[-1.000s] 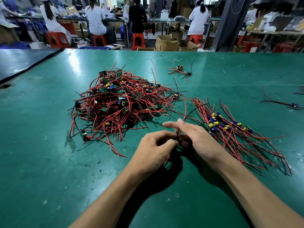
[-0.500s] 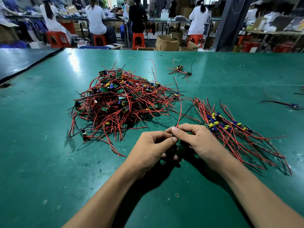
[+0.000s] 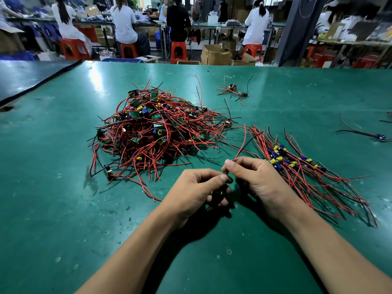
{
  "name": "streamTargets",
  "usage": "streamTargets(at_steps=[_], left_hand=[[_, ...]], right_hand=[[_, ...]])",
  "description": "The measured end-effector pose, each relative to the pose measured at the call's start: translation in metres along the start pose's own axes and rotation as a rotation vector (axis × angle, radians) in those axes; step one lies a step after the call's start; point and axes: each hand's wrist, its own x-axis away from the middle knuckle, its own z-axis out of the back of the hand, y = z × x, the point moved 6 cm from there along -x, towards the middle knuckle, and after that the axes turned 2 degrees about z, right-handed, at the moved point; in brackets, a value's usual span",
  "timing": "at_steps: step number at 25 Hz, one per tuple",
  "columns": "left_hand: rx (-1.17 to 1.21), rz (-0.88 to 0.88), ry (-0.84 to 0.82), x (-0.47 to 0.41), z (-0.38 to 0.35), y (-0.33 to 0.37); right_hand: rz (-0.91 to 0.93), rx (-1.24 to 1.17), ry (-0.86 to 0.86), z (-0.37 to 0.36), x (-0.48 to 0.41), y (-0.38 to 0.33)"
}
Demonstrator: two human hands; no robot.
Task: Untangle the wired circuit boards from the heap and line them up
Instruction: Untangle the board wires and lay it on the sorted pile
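Note:
A tangled heap (image 3: 157, 132) of small green circuit boards with red and black wires lies on the green table (image 3: 53, 198), left of centre. To its right, a row of lined-up boards (image 3: 297, 164) fans its red wires toward the near right. In front of the heap, my left hand (image 3: 199, 187) grips a small board, mostly hidden under its fingers. My right hand (image 3: 261, 179) pinches that board's red wire (image 3: 241, 145), which rises up and away from the fingertips.
A small loose cluster of wired boards (image 3: 232, 91) lies at the back centre. One stray board with wires (image 3: 377, 135) is at the far right. A dark seam (image 3: 42, 81) runs along the table's left. People sit on red stools at benches beyond the far edge.
Both hands have lifted slightly and closed together. The right hand's fingers went from stretched over the wires to pinching one red wire, which now stands up from the fingertips.

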Motion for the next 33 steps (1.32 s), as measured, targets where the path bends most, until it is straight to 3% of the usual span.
streamTargets(at_steps=[6,11,19,22,26,30,33], left_hand=[[-0.111,-0.057,-0.017,0.005,-0.007,0.004],[-0.137,-0.060,0.018,0.005,-0.005,0.005],[-0.467,-0.069,0.001,0.004,-0.004,0.004],[-0.488,-0.072,-0.005,0.004,-0.005,0.004],[-0.547,-0.072,-0.062,0.006,-0.012,0.003],[-0.525,-0.069,-0.063,0.006,-0.009,0.004],[-0.508,-0.061,-0.051,0.006,-0.008,0.003]], right_hand=[[0.001,-0.081,-0.044,-0.013,0.005,-0.003],[-0.042,0.058,-0.121,-0.011,0.006,-0.004],[0.160,0.369,0.117,0.009,-0.004,-0.011],[0.218,0.425,0.239,0.016,-0.007,-0.012],[0.163,0.148,0.368,0.022,-0.008,-0.010],[-0.005,-0.310,0.247,0.010,-0.009,-0.011],[-0.045,-0.483,0.175,0.007,-0.008,-0.017]])
